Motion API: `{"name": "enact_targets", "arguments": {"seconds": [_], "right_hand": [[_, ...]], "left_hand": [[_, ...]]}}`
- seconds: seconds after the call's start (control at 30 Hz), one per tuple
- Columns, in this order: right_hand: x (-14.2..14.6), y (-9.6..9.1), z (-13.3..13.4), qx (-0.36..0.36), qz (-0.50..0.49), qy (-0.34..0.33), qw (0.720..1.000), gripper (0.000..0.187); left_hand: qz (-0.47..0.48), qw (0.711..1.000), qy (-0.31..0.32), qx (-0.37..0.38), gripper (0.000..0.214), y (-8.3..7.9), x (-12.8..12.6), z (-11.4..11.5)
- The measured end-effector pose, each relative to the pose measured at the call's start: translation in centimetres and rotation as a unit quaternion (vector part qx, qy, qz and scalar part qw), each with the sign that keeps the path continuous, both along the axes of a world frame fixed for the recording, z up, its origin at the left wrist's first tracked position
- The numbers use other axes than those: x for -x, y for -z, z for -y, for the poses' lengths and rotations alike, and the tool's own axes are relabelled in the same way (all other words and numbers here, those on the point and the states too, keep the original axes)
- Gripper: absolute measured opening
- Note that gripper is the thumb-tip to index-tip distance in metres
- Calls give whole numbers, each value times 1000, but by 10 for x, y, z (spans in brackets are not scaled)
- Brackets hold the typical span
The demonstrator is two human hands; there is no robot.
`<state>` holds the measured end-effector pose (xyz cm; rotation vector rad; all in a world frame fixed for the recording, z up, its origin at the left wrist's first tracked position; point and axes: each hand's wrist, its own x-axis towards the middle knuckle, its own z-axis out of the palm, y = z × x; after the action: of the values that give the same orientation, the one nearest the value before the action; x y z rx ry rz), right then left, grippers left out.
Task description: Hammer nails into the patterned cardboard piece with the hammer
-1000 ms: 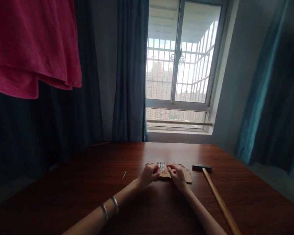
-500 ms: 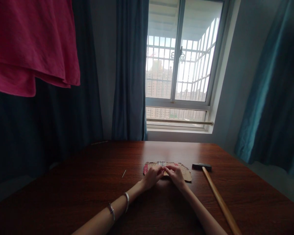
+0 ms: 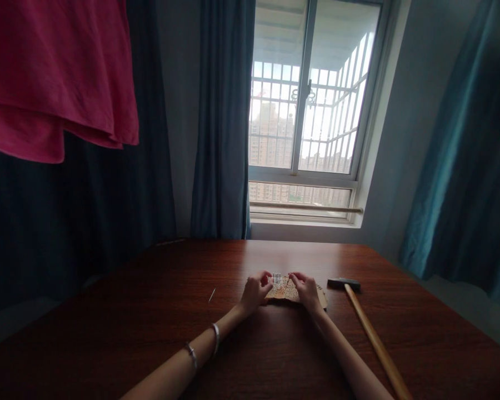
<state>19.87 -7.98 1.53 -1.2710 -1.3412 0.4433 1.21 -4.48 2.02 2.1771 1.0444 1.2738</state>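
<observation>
A flat, half-round patterned piece [image 3: 282, 293] in tan, with a pinkish-orange area and a row of dark marks along its curved edge, lies on the table. Thin parallel metal prongs [image 3: 277, 278] show at its far edge. Over its left end is my left hand [image 3: 255, 290], its thumb and fingers curled together beside the prongs; what they hold is hidden. My right hand [image 3: 306, 290] is above the right part, with thumb and forefinger pinched around something thin that is too small to name. The two hands are a little apart.
A hammer [image 3: 373, 333] with a wooden handle lies to the right on the brown table [image 3: 108, 339]. Left of the hands is a thin metal needle-like rod [image 3: 211, 295]. Pink cloth [image 3: 62, 72] hangs at upper left. Behind the table are curtains [image 3: 223, 122] and a window.
My hands, whose fingertips met over the middle of the patterned piece, have moved apart. The left has shifted left and up towards the prongs, the right slightly right and up.
</observation>
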Motion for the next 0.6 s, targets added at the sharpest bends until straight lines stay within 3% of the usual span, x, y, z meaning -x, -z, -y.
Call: {"name": "enact_targets", "arguments": {"seconds": [0.23, 0.37, 0.47, 0.6], "right_hand": [[-3, 6, -32, 9, -1, -9, 1000, 31], [2, 12, -38, 9, 7, -17, 1000, 28], [4, 14, -37, 6, 11, -21, 1000, 29], [3, 16, -37, 3, 15, -25, 1000, 27]], "left_hand": [[136, 986, -10, 99, 26, 7, 0, -40], [181, 970, 38, 160, 29, 3, -11, -56], [231, 946, 91, 208, 30, -1, -23, -59], [314, 906, 107, 262, 33, 3, -36, -58]]}}
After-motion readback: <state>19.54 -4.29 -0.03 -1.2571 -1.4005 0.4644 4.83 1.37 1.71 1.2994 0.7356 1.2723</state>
